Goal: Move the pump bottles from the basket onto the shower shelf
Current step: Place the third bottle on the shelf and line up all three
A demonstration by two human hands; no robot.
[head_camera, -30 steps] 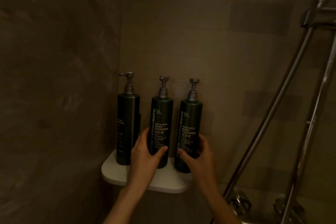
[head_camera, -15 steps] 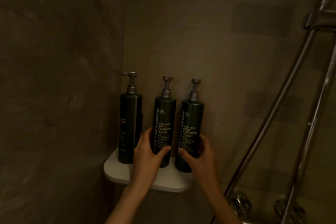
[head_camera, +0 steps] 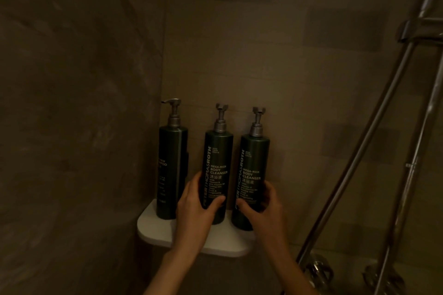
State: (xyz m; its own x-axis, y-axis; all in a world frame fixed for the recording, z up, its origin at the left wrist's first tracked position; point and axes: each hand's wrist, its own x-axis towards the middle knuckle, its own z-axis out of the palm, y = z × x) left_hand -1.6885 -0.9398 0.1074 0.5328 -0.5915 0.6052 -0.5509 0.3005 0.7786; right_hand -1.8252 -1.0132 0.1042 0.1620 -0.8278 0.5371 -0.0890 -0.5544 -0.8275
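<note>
Bottles (head_camera: 217, 170) (head_camera: 253, 175) (lower labels hidden) sit clamped in left grip (head_camera: 195, 206) and right grip (head_camera: 262, 208).

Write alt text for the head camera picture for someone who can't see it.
Three dark green pump bottles stand upright on a white corner shelf; the left hand grips the middle bottle, the right hand the right bottle. Chrome shower pipes rise at right.
</note>
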